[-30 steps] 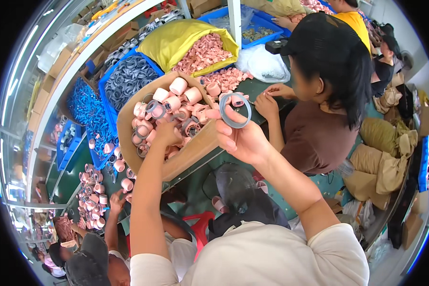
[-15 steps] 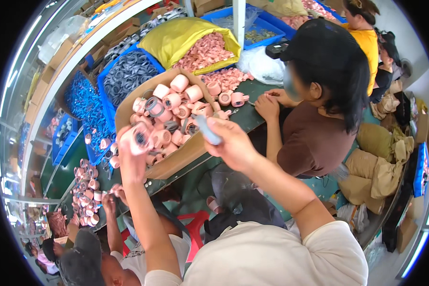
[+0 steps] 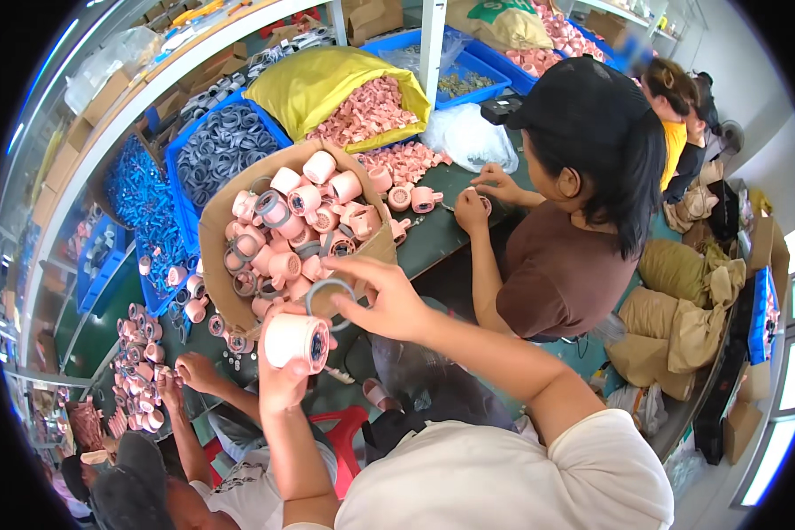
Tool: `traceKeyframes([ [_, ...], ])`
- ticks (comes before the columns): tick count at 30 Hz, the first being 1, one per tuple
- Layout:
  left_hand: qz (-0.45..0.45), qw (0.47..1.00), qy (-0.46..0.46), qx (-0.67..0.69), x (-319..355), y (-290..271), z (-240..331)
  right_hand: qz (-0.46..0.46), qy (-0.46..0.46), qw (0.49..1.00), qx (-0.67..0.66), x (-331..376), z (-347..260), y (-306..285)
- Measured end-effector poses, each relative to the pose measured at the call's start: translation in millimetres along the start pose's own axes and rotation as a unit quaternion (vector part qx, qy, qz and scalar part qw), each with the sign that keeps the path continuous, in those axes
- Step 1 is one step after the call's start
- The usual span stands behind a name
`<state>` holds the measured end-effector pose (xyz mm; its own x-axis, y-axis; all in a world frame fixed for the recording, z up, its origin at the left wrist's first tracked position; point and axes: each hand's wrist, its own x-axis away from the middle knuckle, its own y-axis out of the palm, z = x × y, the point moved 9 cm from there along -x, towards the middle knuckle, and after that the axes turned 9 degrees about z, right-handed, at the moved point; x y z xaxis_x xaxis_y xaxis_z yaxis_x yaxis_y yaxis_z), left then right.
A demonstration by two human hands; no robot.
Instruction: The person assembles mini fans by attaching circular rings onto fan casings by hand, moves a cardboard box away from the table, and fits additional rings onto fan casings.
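My left hand [image 3: 283,375] grips a pink cylindrical plastic fitting [image 3: 296,340], its open end turned toward the right. My right hand [image 3: 384,296] pinches a thin grey ring [image 3: 329,303] right above and beside that open end. Just beyond both hands stands a brown cardboard box [image 3: 216,221] heaped with several more pink fittings and grey rings.
A person in a brown shirt [image 3: 561,265] works at the dark table [image 3: 442,225] on the right. Another person's hands [image 3: 185,375] handle pink parts at lower left. Blue bins of grey rings [image 3: 221,146] and a yellow sack of pink parts [image 3: 362,106] lie behind.
My left hand has lifted a pink fitting away from the box and brought it toward me. My right hand came down with the grey ring to meet the fitting's open end.
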<state>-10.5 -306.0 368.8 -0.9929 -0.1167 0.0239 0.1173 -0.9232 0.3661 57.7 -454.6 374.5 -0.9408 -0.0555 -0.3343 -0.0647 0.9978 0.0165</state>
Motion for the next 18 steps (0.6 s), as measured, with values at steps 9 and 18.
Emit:
traceKeyframes([
  [9, -0.032, 0.964, -0.041, 0.261, 0, 12, -8, -0.113, -0.063, 0.991, -0.034, -7, -32, 6],
  [18, 0.030, 0.968, -0.028, 0.249, -9, 36, -52, 0.024, -0.189, 0.981, -0.021, 2, -42, -9],
])
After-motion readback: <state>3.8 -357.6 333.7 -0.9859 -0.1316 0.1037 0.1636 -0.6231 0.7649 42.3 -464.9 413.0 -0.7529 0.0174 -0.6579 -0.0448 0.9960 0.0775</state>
